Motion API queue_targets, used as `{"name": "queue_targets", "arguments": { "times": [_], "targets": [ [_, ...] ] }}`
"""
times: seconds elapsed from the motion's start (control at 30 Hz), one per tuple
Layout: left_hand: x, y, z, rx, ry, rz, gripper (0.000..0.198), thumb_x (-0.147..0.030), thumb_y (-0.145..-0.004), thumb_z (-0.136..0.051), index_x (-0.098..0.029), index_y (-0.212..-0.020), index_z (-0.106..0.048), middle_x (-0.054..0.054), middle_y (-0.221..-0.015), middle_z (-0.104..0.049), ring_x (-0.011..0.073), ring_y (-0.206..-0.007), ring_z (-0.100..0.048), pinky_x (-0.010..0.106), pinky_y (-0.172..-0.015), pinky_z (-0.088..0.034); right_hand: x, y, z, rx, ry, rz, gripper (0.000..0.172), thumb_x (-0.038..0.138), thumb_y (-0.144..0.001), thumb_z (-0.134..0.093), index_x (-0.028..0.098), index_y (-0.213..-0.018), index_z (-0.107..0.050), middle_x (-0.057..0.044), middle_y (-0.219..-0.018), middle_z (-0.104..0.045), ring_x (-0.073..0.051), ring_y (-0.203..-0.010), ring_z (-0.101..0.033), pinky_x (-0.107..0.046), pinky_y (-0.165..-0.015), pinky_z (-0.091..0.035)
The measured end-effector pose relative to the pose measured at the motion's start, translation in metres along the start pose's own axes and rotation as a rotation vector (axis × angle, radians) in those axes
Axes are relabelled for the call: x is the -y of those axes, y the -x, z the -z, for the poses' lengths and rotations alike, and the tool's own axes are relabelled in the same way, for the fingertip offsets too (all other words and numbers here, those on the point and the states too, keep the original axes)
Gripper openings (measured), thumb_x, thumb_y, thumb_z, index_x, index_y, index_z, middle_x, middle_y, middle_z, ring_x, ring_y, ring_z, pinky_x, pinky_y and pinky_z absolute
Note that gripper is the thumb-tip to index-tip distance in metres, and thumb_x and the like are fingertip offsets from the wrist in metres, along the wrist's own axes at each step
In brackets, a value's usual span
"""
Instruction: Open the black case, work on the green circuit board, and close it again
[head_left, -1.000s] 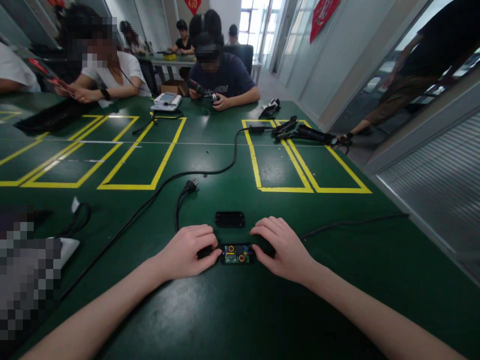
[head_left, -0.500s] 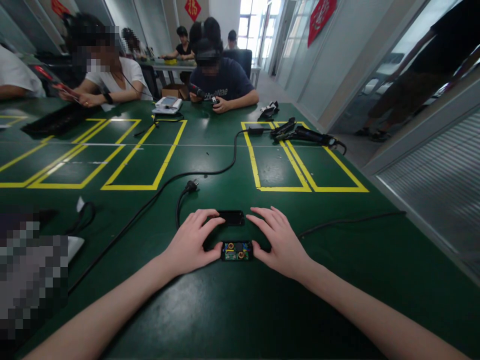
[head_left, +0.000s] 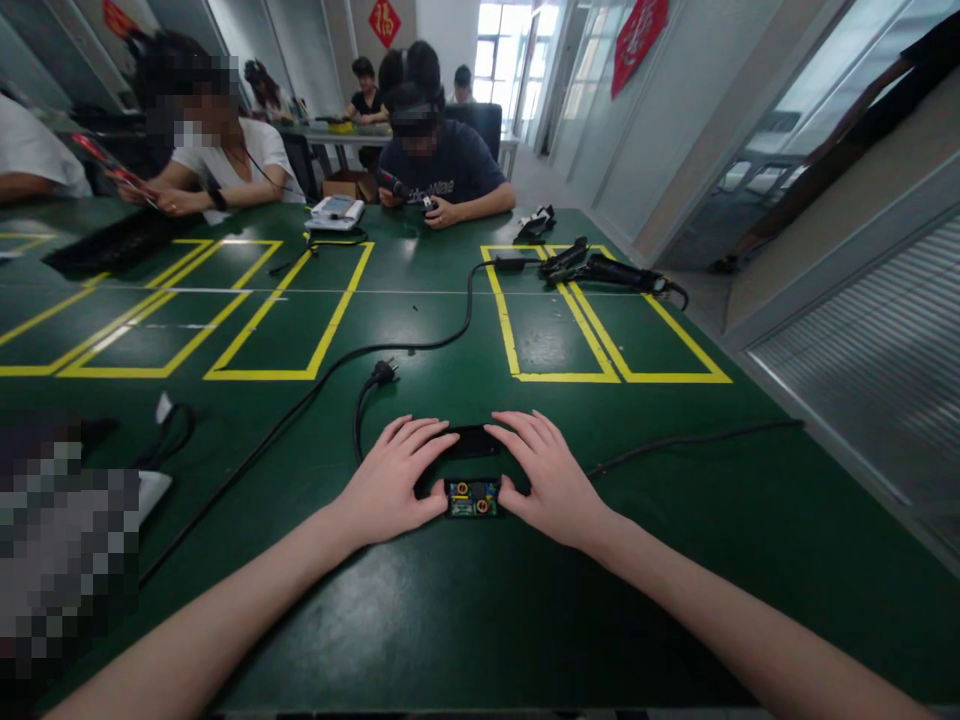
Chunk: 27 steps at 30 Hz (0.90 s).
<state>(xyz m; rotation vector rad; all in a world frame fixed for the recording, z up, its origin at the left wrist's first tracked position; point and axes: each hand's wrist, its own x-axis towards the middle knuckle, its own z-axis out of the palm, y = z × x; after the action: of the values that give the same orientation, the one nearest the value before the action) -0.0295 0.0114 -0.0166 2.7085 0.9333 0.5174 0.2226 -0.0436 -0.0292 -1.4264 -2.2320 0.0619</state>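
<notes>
A small black case half with an exposed circuit board [head_left: 472, 499] lies on the green table in front of me, with copper-wound coils showing. Just beyond it is a separate black cover [head_left: 474, 441], its ends partly hidden by my fingers. My left hand [head_left: 397, 478] has its thumb at the case's left end and its fingers stretched over the cover's left end. At the opposite ends, my right hand [head_left: 551, 480] mirrors this, thumb by the case and fingertips by the cover. Both hands are spread, thumbs apart from fingers. Whether they bear any weight I cannot tell.
A black plug [head_left: 384, 372] on a cable lies beyond my left hand. A long cord [head_left: 300, 398] crosses the table to a black handheld tool [head_left: 619, 272]. Yellow tape [head_left: 570, 378] marks rectangles. Co-workers sit across the table [head_left: 360, 620]; one holds a tool.
The cover has shifted slightly right. My left fingers have moved right with it, and my right fingers have come in left to its right end. The circuit board has barely moved.
</notes>
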Motion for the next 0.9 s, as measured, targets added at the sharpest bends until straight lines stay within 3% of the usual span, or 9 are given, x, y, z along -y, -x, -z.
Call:
{"name": "queue_targets", "arguments": {
  "times": [0.2, 0.37, 0.5, 0.67, 0.9],
  "targets": [
    [-0.001, 0.000, 0.000, -0.068, 0.037, -0.072, 0.039, -0.017, -0.085, -0.061, -0.019, -0.123, -0.072, 0.012, -0.131, -0.073, 0.0284, -0.120, -0.069, 0.048, -0.109, -0.056, -0.005, -0.001, -0.001, 0.047, -0.069, 0.043, 0.071, 0.013, -0.084, -0.052, 0.020, -0.154, -0.051, -0.014, -0.148, -0.063, -0.030, -0.138, -0.057, -0.063, -0.124, -0.037],
    [-0.001, 0.001, 0.004, -0.140, 0.087, -0.138, 0.023, -0.017, -0.091, -0.061, -0.018, -0.110, -0.074, 0.012, -0.124, -0.074, 0.0244, -0.108, -0.072, 0.041, -0.092, -0.064, -0.009, -0.002, 0.004, 0.005, -0.158, 0.177, 0.057, 0.013, -0.089, -0.053, 0.020, -0.145, -0.058, -0.013, -0.127, -0.073, -0.027, -0.117, -0.069, -0.054, -0.107, -0.056],
    [-0.003, 0.000, 0.008, -0.206, 0.133, -0.208, 0.021, -0.018, -0.095, -0.060, -0.018, -0.112, -0.072, 0.013, -0.122, -0.074, 0.0241, -0.108, -0.071, 0.040, -0.090, -0.064, -0.008, -0.002, 0.010, -0.029, -0.155, 0.209, 0.047, 0.016, -0.093, -0.054, 0.019, -0.139, -0.061, -0.015, -0.127, -0.071, -0.026, -0.108, -0.072, -0.043, -0.090, -0.064],
    [-0.002, 0.001, 0.008, -0.259, 0.134, -0.261, 0.026, -0.017, -0.097, -0.060, -0.019, -0.122, -0.069, 0.012, -0.121, -0.076, 0.0234, -0.110, -0.073, 0.040, -0.093, -0.065, -0.006, -0.001, 0.013, -0.050, -0.258, 0.208, 0.041, 0.017, -0.099, -0.054, 0.022, -0.139, -0.060, -0.012, -0.124, -0.068, -0.023, -0.110, -0.071, -0.038, -0.089, -0.065],
    [0.003, 0.007, 0.000, -0.241, 0.224, -0.223, 0.028, -0.017, -0.105, -0.056, -0.020, -0.131, -0.065, 0.011, -0.132, -0.074, 0.0177, -0.110, -0.078, 0.028, -0.091, -0.066, -0.011, 0.002, 0.006, -0.104, -0.394, 0.150, 0.030, 0.015, -0.102, -0.056, 0.022, -0.130, -0.064, -0.011, -0.121, -0.067, -0.019, -0.096, -0.072, -0.032, -0.083, -0.066]
  ]
}}
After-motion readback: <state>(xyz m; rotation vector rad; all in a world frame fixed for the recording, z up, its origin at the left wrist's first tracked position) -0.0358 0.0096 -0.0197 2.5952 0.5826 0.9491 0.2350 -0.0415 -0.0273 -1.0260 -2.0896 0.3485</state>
